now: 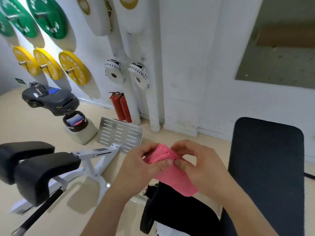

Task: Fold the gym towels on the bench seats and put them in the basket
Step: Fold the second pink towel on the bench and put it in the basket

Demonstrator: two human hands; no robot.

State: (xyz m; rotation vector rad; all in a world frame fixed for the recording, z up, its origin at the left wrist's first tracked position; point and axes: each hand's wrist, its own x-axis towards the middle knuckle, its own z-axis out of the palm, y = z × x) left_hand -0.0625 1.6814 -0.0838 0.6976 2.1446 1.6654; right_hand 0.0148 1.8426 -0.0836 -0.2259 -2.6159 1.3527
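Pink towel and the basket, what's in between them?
In the head view, a slotted metal plate sits near the floor between the pink towel and the basket.

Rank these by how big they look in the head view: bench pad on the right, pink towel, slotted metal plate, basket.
Largest: bench pad.
Next, unranked: pink towel and slotted metal plate look about alike; the towel is nearer and partly covered.
Smallest: basket.
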